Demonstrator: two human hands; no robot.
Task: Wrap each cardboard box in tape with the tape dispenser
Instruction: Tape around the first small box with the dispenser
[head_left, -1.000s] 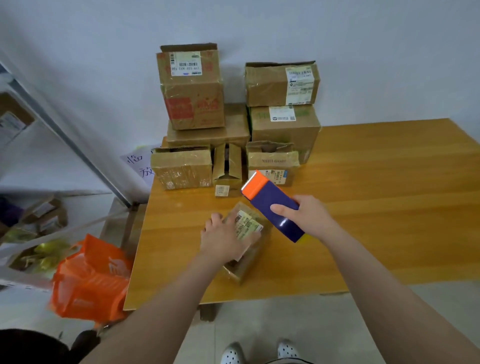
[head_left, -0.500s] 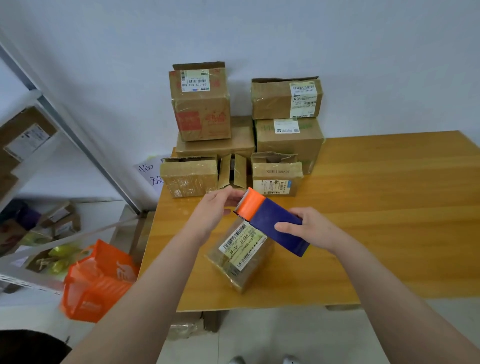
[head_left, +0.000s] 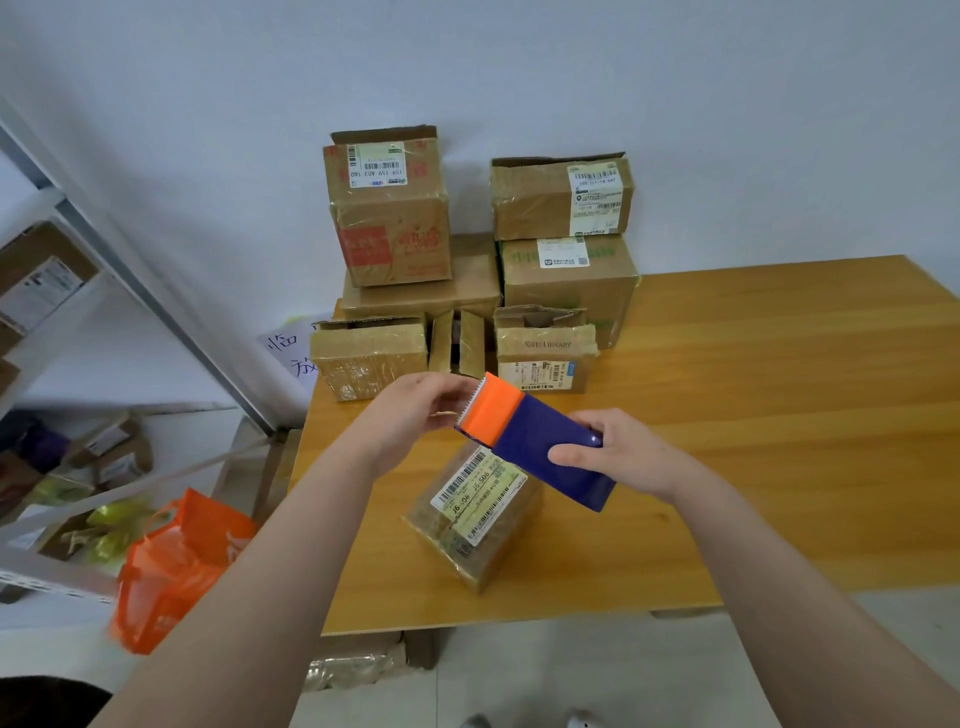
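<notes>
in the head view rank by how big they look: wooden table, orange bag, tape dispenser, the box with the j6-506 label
1. wooden table
2. orange bag
3. and 4. box with the J6-506 label and tape dispenser: they look about alike, and the dispenser is held up nearer the camera, so I won't rank them.

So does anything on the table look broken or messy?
Yes. In the front row of the pile, the small middle box has its flaps gaping open, and the box right of it has a torn, raised top flap. The labelled box near the table edge lies turned at an angle.
</notes>
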